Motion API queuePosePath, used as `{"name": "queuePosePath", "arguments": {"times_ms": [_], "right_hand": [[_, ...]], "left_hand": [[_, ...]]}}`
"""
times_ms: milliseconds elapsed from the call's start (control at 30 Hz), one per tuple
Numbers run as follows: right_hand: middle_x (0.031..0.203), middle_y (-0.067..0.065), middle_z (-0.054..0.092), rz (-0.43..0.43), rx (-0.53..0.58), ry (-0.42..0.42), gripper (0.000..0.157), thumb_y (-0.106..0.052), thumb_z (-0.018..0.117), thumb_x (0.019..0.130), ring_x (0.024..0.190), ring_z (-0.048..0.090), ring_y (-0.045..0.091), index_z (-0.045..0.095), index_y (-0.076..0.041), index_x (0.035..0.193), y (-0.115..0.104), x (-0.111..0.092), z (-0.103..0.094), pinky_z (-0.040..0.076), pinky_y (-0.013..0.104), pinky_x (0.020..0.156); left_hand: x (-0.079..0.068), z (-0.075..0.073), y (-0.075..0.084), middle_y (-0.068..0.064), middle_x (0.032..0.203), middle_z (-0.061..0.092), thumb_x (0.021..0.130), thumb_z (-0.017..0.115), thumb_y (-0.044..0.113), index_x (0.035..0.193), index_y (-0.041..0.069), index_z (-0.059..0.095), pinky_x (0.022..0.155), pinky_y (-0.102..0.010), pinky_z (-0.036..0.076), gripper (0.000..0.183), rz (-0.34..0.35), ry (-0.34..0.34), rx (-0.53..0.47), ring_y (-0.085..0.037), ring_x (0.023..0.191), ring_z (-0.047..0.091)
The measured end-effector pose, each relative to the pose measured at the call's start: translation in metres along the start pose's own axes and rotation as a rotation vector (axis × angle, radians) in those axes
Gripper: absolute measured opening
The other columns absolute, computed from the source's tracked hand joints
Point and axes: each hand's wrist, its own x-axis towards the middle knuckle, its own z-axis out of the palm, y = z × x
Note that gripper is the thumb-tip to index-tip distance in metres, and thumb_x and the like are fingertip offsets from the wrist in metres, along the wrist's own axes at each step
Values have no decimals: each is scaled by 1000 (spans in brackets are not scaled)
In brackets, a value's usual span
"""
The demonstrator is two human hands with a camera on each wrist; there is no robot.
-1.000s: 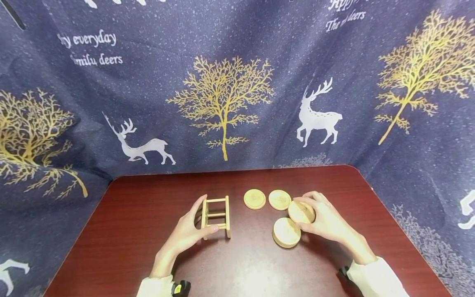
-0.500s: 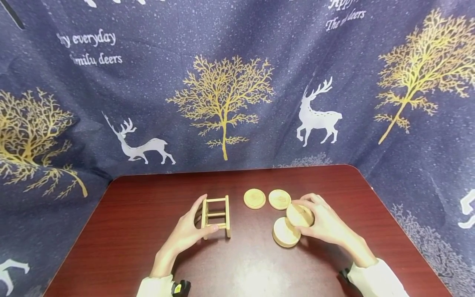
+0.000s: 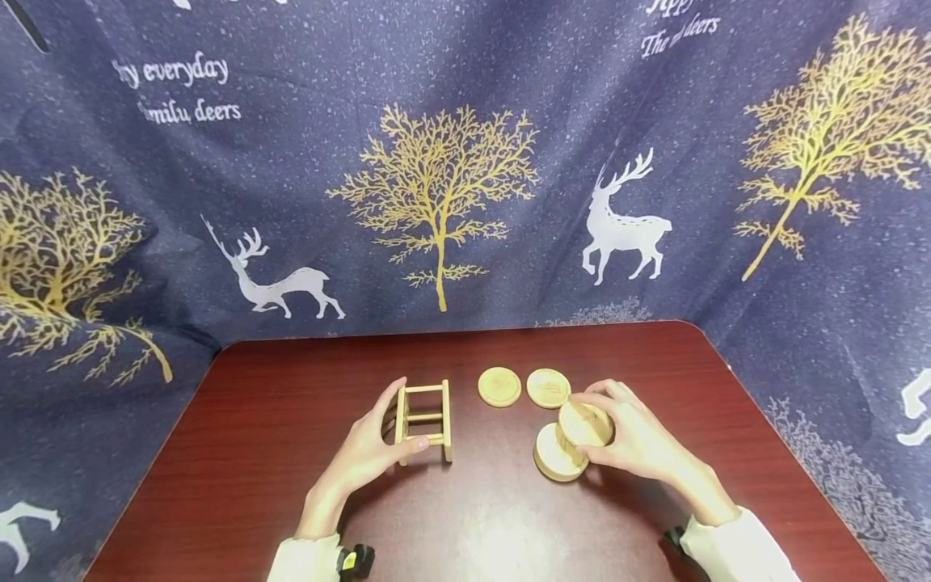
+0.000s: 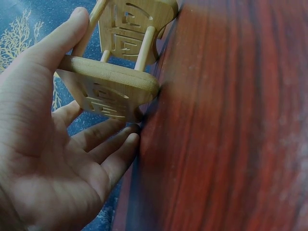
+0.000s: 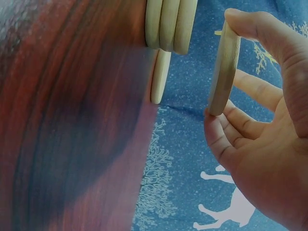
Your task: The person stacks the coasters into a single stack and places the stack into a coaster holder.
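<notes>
A small wooden rack (image 3: pixel 447 424) with carved side panels (image 4: pixel 120 79) and round rods stands on the table's left half. My left hand (image 3: pixel 364 453) grips its near side, the thumb over a rod and end panel and the index finger behind; the other fingers extend below the panel in the left wrist view. My right hand (image 3: pixel 633 428) pinches a round wooden coaster (image 5: pixel 225 70) by its rim between thumb and fingertips. In the head view this coaster overlaps a stack of coasters (image 3: pixel 556 462); the right wrist view shows it raised above the stack, with a gap.
Two more coasters, a left one (image 3: pixel 499 387) and a right one (image 3: pixel 548 389), lie flat behind the stack, between the rack and my right hand. The dark red wooden table (image 3: pixel 291 380) ends at a blue cloth backdrop (image 3: pixel 465 73) printed with deer and trees.
My right hand has shifted slightly left with the coaster, which now covers more of the stack in the head view. The left hand and the rack have stayed in place.
</notes>
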Motion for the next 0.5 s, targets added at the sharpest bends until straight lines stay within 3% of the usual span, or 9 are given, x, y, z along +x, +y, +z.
{"name": "queuePosePath", "arguments": {"times_ms": [500], "right_hand": [[122, -2, 66, -23, 4, 0, 68, -26, 101, 69, 115, 62, 21, 79, -13, 132, -5, -2, 2, 56, 49, 95]], "left_hand": [[0, 0, 0, -16, 161, 59, 88, 97, 40, 176, 27, 30, 102, -40, 58, 112, -1, -2, -9, -30, 140, 65]]}}
